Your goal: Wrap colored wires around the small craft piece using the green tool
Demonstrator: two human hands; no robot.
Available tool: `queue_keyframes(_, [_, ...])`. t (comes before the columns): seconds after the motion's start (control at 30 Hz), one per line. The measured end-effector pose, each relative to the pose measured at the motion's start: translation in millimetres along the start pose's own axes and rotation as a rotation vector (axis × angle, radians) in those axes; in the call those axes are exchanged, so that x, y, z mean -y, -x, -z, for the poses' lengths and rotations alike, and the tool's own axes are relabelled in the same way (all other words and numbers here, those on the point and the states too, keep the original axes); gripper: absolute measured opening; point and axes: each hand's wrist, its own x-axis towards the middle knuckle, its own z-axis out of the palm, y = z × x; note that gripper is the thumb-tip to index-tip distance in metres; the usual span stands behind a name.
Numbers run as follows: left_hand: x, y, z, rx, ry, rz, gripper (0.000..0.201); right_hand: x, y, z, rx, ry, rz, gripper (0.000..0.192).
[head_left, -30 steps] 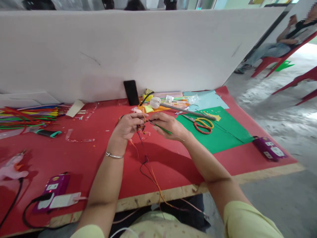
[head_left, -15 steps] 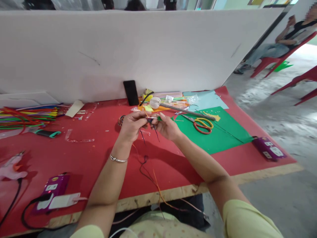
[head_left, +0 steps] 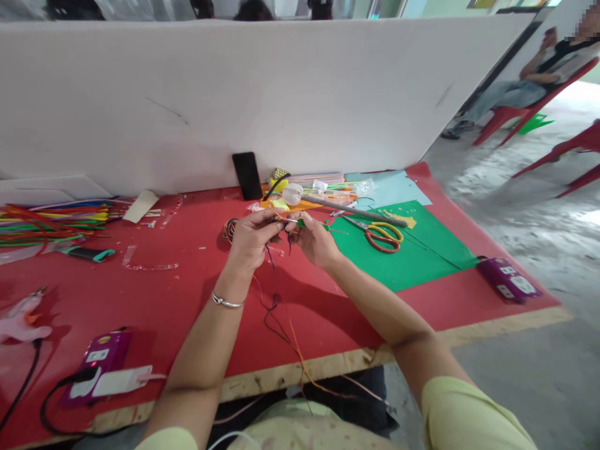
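I record 1 change since 1.0 s ago: the right hand has turned, fingers clamped on the green-handled tool. The left hand pinches the yarn between both hands; I judge the tool engaged.

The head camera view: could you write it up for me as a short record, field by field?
Left hand: pinching dark and orange strands
Right hand: holding a green-handled tool with a thin metal shaft
Scissors: lying on a green sheet
Phone: leaning against the white panel
Table covering: red
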Motion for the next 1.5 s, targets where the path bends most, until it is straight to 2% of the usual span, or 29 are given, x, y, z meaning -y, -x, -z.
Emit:
queue_keyframes(0.13, [14, 0, -5.8, -0.165, -0.255, -0.29, 0.032, -2, 1, -6, -0.095, -0.049, -0.037, 0.045])
queue_keyframes(0.23, [19, 3, -8.3, -0.247, -0.469, -0.452, 0.032, -5, 3, -12, -0.104, -0.095, -0.065, 0.047])
queue_keyframes(0.5, [26, 7, -8.0, -0.26, -0.614, -0.567, 0.033, -8, 7, -20, -0.13, -0.279, -0.175, 0.044])
queue_keyframes(0.6, [30, 7, -11.6, -0.32, -0.535, -0.492, 0.031, -8, 9, -24, -0.128, -0.282, -0.165, 0.049])
queue_keyframes(0.7, [29, 5, -16.2, -0.328, -0.304, -0.343, 0.029, -7, 10, -28, -0.136, -0.283, -0.162, 0.055])
queue_keyframes(0.87, [3, 5, -18.8, -0.175, 0.135, -0.04, 0.029, -3, 9, -29, -0.089, -0.232, -0.128, 0.061])
queue_keyframes(1.0, [-16, 10, -15.2, -0.038, 0.24, 0.112, 0.028, -3, 9, -22, -0.049, -0.138, -0.097, 0.061])
queue_keyframes(1.13, [-23, 12, -8.8, 0.116, 0.26, 0.114, 0.031, -3, 10, -16, -0.018, -0.067, -0.05, 0.06])
queue_keyframes(1.2, [-23, 12, -6.5, 0.148, 0.258, 0.1, 0.033, -3, 9, -14, -0.005, -0.037, -0.045, 0.061])
queue_keyframes(1.5, [-17, 9, -8.3, 0.053, 0.294, 0.033, 0.032, -3, 9, -13, 0.094, -0.071, -0.024, 0.065])
